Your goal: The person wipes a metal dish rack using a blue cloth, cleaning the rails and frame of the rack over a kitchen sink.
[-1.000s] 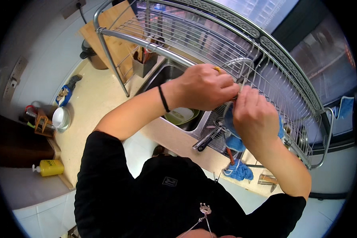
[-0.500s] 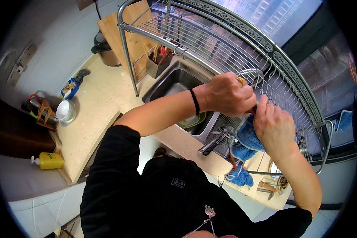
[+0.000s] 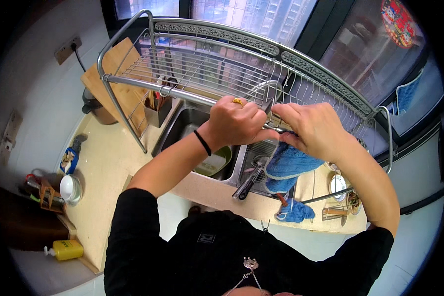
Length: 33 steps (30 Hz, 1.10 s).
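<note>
Head cam POV, fisheye, facing down
Close on L hand (image 3: 238,122) & R hand (image 3: 314,129), sink (image 3: 189,118) behind, window (image 3: 255,20) up top

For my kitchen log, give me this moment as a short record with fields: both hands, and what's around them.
Left hand: fingers curled, near the front rail of the metal rack
Right hand: fingers bent, close to the left; grip unclear
Below right hand in view: blue cloth
Sink: green item inside
Counter, left: yellow pump bottle, white bowl, wooden board
</note>
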Motion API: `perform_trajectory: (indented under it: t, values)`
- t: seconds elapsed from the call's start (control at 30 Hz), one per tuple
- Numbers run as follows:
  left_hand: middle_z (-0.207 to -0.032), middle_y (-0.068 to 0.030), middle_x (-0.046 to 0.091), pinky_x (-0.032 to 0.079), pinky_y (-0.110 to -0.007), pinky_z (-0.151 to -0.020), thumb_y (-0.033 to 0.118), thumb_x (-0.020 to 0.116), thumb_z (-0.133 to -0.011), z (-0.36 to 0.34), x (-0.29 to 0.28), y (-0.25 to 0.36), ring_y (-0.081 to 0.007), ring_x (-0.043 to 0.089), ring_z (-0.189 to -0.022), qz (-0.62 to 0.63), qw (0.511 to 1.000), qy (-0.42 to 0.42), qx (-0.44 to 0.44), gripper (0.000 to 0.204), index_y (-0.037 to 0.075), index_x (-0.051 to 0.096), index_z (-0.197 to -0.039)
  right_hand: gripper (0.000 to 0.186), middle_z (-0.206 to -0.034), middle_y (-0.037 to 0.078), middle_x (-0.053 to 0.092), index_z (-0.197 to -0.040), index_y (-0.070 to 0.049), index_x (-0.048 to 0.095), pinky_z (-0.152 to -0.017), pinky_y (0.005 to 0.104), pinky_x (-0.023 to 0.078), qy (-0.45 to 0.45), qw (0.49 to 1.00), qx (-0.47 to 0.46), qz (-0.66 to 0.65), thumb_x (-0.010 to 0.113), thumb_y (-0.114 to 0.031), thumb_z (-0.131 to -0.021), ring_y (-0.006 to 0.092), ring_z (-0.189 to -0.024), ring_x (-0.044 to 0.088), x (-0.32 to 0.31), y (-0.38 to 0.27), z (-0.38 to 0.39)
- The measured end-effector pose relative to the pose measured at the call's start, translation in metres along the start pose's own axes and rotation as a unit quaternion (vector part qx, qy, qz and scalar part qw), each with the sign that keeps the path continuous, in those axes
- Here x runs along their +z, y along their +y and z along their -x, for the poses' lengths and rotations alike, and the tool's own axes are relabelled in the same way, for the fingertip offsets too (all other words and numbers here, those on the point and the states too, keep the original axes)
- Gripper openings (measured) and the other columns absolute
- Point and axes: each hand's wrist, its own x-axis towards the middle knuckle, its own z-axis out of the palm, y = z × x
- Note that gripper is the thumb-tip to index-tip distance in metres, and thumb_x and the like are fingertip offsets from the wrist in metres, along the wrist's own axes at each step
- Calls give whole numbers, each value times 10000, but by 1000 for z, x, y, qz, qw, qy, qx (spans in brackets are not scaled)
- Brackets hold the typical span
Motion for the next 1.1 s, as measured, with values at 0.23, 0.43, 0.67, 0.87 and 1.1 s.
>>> perform_trajectory:
  t: [0.23, 0.43, 0.67, 0.87, 1.1]
  values:
    - [-464, 36, 286, 257, -254, -403, 701, 552, -857, -1, -1, 3, -100, 367, -389, -11, 1000, 8, -12, 664, 177, 326, -516, 221, -683, 90, 643, -865, -98, 591, -562, 427, 480, -65, 998, 11, -2, 724, -241, -760, 317, -683, 654, -11, 14, -18]
    - [-492, 19, 356, 301, -292, -422, 569, 554, -928, -4, 1, 6, -135, 419, -406, 45, 998, -27, -16, 568, 165, 392, -563, 171, -722, 62, 642, -905, -117, 610, -568, 398, 483, -36, 999, 17, 1, 694, -181, -770, 289, -693, 644, -6, 15, 1]
    - [-546, 19, 435, 336, -308, -465, 484, 619, -907, -9, -9, 5, -164, 473, -475, 26, 997, -69, -19, 469, 162, 464, -603, 80, -655, 57, 588, -798, -91, 539, -465, 374, 486, -132, 989, 17, -72, 584, -157, -796, 252, -645, 660, -52, -53, 90]
    - [-663, -43, 565, 410, -325, -539, 398, 661, -905, -11, -10, 10, -217, 557, -565, 63, 996, -45, -53, 344, 56, 642, -942, 168, -668, 79, 600, -804, -98, 570, -536, 404, 509, -41, 949, 309, -53, 710, -180, -761, 291, -646, 646, -19, -43, 187]
    - [-792, -51, 646, 423, -304, -549, 287, 663, -899, -23, -10, 14, -205, 613, -659, 85, 985, -149, -3, 455, 30, 602, -1270, 387, -938, 65, 598, -1117, -65, 607, -571, 383, 514, 81, 847, 477, 219, 745, -159, -768, 263, -700, 655, 10, 24, 279]
